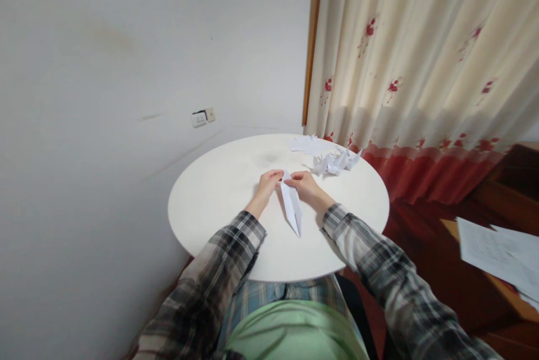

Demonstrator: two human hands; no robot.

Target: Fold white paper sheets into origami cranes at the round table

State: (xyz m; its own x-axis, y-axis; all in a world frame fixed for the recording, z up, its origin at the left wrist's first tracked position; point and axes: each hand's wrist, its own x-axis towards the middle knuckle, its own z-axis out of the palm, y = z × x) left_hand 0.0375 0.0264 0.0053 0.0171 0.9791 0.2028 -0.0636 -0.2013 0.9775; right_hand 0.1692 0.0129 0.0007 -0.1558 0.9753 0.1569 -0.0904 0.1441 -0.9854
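Observation:
A narrow piece of folded white paper [291,203] is held just over the round white table, its pointed end toward me. My left hand [268,185] pinches its far end from the left side. From the right, my right hand [306,185] grips the same far end between thumb and fingers. Both hands are closed, and some fingertips are hidden behind the paper. Beyond my right hand lies a cluster of folded white paper pieces [334,162]. Behind that cluster, flat white paper [310,145] rests near the table's far edge.
The round white table [210,203] stands close to a pale wall with a socket [199,119]. A floral curtain [404,68] hangs behind it on the right. Written sheets [497,253] lie on a wooden surface at the lower right.

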